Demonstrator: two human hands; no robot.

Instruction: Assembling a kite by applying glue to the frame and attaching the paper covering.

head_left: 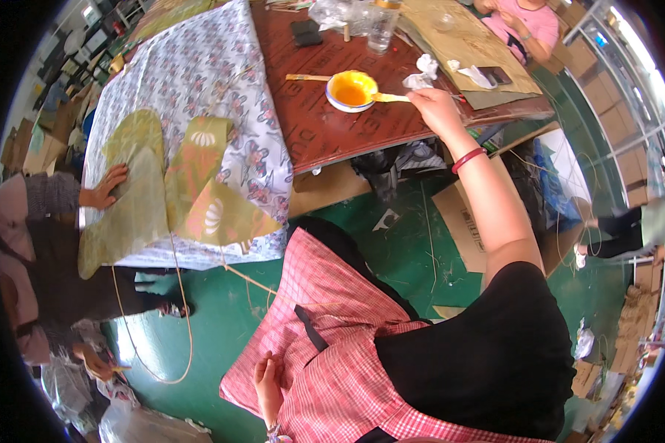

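Note:
My right hand [434, 111] reaches out over the red-brown table and grips a flat wooden brush [393, 97]. The brush's far end lies at the rim of a white bowl [351, 101] with orange-yellow liquid and yellow smears inside. On the bowl's other side, a second wooden stick [308, 77] lies on the table. My left hand [268, 378] is low in front of my pink checked apron [347, 369], its fingers curled together; what they hold, if anything, is hidden. A thin bamboo-like strip [251, 279] runs from the patterned olive-green piece [216, 214] toward my lap.
At left, a co-worker's hand [107, 187] presses a plain olive piece [129, 214] on flowered cloth [199, 44]. A thin loop [191, 325] hangs off it. A clear cup [380, 33], crumpled tissues [423, 72] and a phone [495, 75] are on the table. Another person [524, 26] sits far right.

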